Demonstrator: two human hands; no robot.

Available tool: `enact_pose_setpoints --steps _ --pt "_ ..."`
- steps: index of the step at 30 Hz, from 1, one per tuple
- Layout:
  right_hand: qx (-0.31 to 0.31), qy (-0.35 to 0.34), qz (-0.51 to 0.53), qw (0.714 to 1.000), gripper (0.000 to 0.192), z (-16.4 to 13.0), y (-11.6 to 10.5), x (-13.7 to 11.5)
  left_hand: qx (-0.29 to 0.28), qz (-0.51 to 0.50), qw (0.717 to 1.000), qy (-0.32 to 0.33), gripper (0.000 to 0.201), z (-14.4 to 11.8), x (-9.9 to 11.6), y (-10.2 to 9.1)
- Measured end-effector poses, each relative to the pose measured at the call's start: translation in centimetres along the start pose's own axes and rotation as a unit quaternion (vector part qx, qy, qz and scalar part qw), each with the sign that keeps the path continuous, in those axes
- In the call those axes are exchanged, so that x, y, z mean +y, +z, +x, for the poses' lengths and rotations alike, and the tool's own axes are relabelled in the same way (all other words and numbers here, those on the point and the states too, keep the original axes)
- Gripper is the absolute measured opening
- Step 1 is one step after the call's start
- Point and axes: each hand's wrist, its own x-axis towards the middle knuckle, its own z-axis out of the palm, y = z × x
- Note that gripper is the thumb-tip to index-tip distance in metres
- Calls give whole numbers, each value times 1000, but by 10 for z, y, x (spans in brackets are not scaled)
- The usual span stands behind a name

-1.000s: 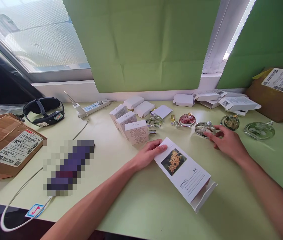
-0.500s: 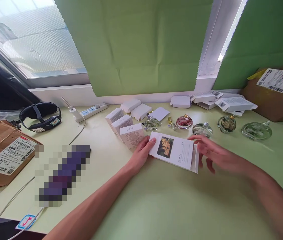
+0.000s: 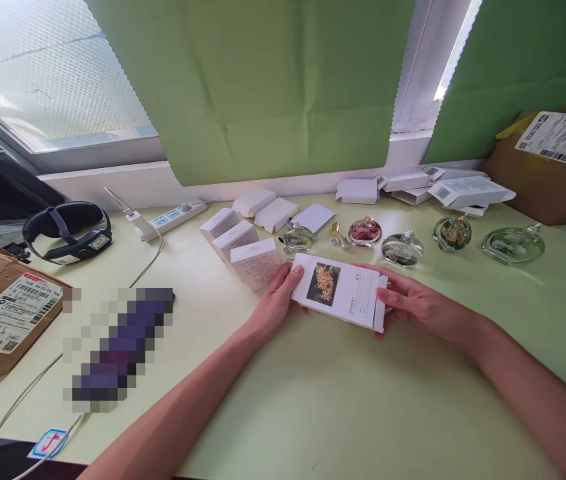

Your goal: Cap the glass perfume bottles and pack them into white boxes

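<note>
1. Left end of the flower box (image 3: 335,290) is pinched by the left hand (image 3: 277,297), thumb on top.
2. Its right-end flap (image 3: 379,317) is gripped by the right hand (image 3: 413,301), thumb on top too; the other fingers are mostly hidden underneath.
3. So the box is held between both hands, but whether it's filled or fully closed can't be told.
4. Left of the flower box, three standing boxes (image 3: 256,261) look done, tops closed.
5. Beyond it, five bottles are left unboxed, the pink bottle (image 3: 365,233) included.
6. Behind it to the right, more boxes (image 3: 470,193) are piled up.
</note>
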Motion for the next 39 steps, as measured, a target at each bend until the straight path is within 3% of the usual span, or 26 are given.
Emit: enact_pose_setpoints --steps 12,20,30,39 --pt "13 0 -18 1000 66 -1 -5 -2 -50 17 999 -1 39 -5 3 2" --pt "1 10 -20 1000 65 -1 -7 -1 -49 30 998 -5 42 -5 1 1" --pt "-44 20 -23 999 62 -3 -7 0 -23 73 997 -10 45 -8 3 2" --pt "-108 26 -9 994 74 -4 -2 -4 -87 147 985 -20 46 -13 9 4"
